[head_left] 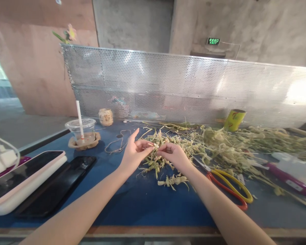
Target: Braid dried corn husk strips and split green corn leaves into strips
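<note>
My left hand (136, 151) is closed in a pinch, its thumb and a finger meeting at a small whitish piece (156, 145), while another finger points up. From the other side my right hand (174, 154) pinches at the same piece with thumb and fingertips. What the piece is made of is too small to tell. Directly behind and under the fingers lies a heap of dried pale-green plant strips (153, 163). A short knotted bundle of strips (173, 181) rests on the blue table (148, 207) nearer to me. Scissors (226, 185) with one red and one yellow handle lie beside my right forearm.
At left are a phone (58, 187), a pink-edged device (28, 180) and a plastic cup with a straw (83, 131) in a cardboard holder. A cord (117, 141) lies behind my left hand. More strips (226, 144), a green can (234, 119) and a perforated metal screen (153, 78) stand beyond.
</note>
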Demonstrator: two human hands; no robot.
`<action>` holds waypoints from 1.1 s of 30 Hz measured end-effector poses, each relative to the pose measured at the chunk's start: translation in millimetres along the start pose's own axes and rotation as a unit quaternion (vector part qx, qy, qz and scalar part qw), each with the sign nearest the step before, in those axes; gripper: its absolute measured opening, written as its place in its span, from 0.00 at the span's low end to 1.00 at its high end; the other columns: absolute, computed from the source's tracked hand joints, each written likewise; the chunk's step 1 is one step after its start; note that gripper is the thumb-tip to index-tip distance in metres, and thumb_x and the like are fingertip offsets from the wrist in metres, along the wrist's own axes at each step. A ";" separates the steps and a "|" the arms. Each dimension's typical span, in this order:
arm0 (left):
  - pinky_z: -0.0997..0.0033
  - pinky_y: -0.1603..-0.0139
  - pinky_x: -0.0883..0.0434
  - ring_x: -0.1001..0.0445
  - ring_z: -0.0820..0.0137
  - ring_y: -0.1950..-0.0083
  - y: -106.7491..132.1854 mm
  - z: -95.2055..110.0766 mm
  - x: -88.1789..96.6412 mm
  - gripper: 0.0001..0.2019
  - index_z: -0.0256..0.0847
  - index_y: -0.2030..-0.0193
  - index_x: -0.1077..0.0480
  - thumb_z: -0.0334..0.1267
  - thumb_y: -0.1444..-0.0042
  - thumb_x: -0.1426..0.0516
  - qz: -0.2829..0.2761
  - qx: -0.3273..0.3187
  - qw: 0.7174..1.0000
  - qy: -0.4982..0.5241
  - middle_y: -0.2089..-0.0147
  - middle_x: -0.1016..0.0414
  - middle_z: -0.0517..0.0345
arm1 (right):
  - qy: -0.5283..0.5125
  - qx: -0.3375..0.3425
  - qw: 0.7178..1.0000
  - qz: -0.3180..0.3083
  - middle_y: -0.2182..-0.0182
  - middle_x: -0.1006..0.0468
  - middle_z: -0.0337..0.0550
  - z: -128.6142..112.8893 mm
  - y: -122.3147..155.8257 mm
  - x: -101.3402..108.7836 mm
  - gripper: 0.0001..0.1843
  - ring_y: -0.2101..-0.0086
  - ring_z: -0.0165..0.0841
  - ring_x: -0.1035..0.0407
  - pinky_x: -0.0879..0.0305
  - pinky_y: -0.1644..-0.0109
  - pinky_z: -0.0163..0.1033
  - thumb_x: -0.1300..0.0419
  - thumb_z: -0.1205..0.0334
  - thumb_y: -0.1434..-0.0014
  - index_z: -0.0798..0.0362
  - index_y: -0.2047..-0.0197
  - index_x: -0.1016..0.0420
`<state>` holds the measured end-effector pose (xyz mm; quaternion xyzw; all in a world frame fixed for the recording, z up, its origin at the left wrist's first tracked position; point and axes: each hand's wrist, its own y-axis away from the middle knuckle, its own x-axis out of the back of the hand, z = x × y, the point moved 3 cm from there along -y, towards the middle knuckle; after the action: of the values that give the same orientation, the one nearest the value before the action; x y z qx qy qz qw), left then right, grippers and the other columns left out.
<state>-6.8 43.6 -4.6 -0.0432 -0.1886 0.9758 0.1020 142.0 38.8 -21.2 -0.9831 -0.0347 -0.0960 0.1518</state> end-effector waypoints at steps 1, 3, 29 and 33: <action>0.71 0.66 0.33 0.30 0.70 0.65 -0.5 0.7 0.6 0.44 0.37 0.37 0.63 0.34 0.56 0.40 -0.001 -0.002 1.000 -0.016 0.66 0.28 0.54 | 0.016 0.007 1.000 0.019 0.77 0.26 0.37 -0.1 -0.9 2.8 0.05 0.72 0.30 0.31 0.35 0.64 0.37 0.39 0.62 0.57 0.54 0.75 0.31; 0.71 0.67 0.34 0.30 0.69 0.65 -1.4 0.5 1.5 0.43 0.36 0.37 0.61 0.36 0.55 0.40 -0.010 -0.001 0.999 -0.045 0.66 0.27 0.54 | 0.058 0.024 0.997 0.050 0.76 0.26 0.39 -0.5 -1.7 8.3 0.05 0.72 0.31 0.31 0.36 0.64 0.38 0.40 0.61 0.55 0.53 0.74 0.29; 0.72 0.67 0.39 0.31 0.67 0.72 0.4 -19.6 -2.0 0.32 0.44 0.42 0.43 0.37 0.57 0.42 -0.164 -0.051 0.916 -0.363 0.72 0.27 0.58 | 0.130 0.042 0.965 0.225 0.76 0.27 0.41 9.0 -12.3 55.5 0.04 0.73 0.33 0.33 0.36 0.66 0.40 0.44 0.61 0.55 0.52 0.75 0.31; 0.72 0.68 0.38 0.30 0.68 0.72 -1.3 -11.3 3.5 0.30 0.45 0.42 0.43 0.37 0.55 0.43 -0.113 -0.033 0.931 -0.345 0.74 0.26 0.61 | 0.080 0.028 0.975 0.204 0.78 0.27 0.40 8.7 -13.1 49.9 0.04 0.74 0.32 0.32 0.36 0.68 0.38 0.43 0.62 0.56 0.53 0.77 0.30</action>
<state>-8.6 49.6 -14.7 0.3147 -0.2483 0.9056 0.1388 191.1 55.9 -15.6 -0.9539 0.1763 -0.1405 0.1981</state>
